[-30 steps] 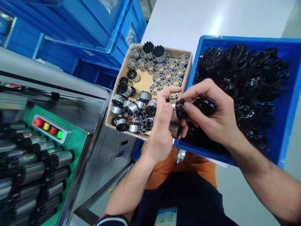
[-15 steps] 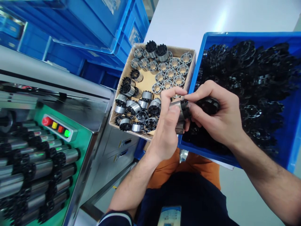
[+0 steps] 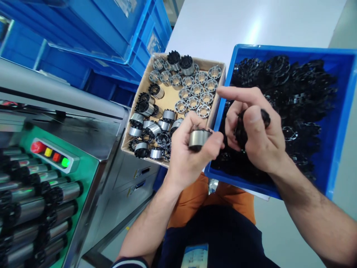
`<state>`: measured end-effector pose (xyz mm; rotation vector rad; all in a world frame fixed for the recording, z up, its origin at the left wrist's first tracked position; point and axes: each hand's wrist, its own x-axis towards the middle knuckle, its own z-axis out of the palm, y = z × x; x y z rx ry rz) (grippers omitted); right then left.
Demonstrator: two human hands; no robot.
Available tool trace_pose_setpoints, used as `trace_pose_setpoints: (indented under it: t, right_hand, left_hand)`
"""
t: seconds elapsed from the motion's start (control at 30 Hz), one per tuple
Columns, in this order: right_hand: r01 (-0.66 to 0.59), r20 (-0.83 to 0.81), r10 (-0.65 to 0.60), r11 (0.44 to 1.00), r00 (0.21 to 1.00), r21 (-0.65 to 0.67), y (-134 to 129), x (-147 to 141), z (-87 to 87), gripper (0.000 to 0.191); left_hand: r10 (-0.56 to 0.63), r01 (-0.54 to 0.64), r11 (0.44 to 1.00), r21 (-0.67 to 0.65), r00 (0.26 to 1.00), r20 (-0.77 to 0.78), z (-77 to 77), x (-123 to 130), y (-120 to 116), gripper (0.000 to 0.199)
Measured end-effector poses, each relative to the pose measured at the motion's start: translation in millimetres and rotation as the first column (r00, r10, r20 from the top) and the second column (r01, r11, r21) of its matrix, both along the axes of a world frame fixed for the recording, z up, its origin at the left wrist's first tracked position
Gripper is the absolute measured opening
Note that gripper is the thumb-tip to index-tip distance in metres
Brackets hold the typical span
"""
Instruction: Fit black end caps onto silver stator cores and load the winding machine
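Note:
My left hand [image 3: 189, 156] is closed around a silver metal cylinder with black ends [image 3: 198, 139], held over the near right edge of the cardboard box [image 3: 125, 143]. Black toothed plastic rings [image 3: 240, 128] sit in the curled fingers of my right hand [image 3: 262, 137], partly hidden by the thumb; how many there are I cannot tell. The index finger of that hand points left, towards the box's right wall. Inside the box stand bare silver cores [image 3: 197, 89] on the right and black-capped cylinders [image 3: 153, 130] on the left.
Below my right hand is a blue bin [image 3: 331, 178] with a heap of black plastic rings. Large blue crates [image 3: 111, 29] are stacked at the upper left. A machine with a green panel [image 3: 86, 167] and lit buttons [image 3: 55, 156] stands at the left, holding rows of metal cylinders.
My hands have moved apart. The left has drawn leftward and down with its cylinder turned, while the right has let go of that cylinder and stretched out its index finger.

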<state>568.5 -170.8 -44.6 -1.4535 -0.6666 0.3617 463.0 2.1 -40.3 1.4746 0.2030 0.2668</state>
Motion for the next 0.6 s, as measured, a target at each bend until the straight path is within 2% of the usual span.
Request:
trace_pose_setpoints:
  t: [0.03, 0.1, 0.17, 0.23, 0.33, 0.4, 0.5, 0.6]
  right_hand:
    - [-0.035, 0.019, 0.035, 0.999, 0.999, 0.014, 0, 1, -0.4, 0.051]
    - [-0.095, 0.064, 0.092, 0.995, 0.994, 0.034, 0, 2, -0.4, 0.052]
    - [-0.137, 0.125, 0.139, 0.990, 0.982, -0.026, 1, 4, 0.5, 0.059]
    - [-0.139, 0.146, 0.141, 0.990, 0.979, -0.025, 2, 6, 1.9, 0.062]
    - [-0.109, 0.086, 0.101, 0.990, 0.991, 0.090, 3, 7, 4.5, 0.040]
    - [-0.088, 0.060, 0.079, 0.983, 0.995, 0.159, 2, 7, 6.8, 0.026]
    - [-0.054, 0.091, 0.038, 0.984, 0.995, 0.170, 1, 10, 10.5, 0.018]
    - [-0.013, 0.142, -0.009, 0.988, 0.990, 0.156, -1, 13, 13.4, 0.021]
  left_hand:
    - [-0.031, 0.031, 0.998, 0.050, 1.000, 0.004, 1.5, 0, -1, 0.044]
    - [-0.052, 0.046, 0.987, 0.157, 0.998, 0.037, 4.5, 1, -3, 0.039]
    - [-0.023, 0.002, 0.972, 0.234, 0.996, 0.089, 6.0, 3, -4, 0.038]
    - [0.023, -0.061, 0.962, 0.265, 0.989, 0.146, 5.8, 3, -4, 0.038]
    - [0.115, -0.172, 0.940, 0.294, 0.973, 0.201, 5.5, 3, -1, 0.034]
    - [0.137, -0.201, 0.930, 0.307, 0.967, 0.216, 7.0, 1, 2, 0.035]
    - [0.118, -0.151, 0.960, 0.236, 0.982, 0.149, 12.1, -1, 7, 0.037]
    - [0.034, -0.035, 0.999, -0.022, 0.997, -0.069, 18.4, -5, 11, 0.058]
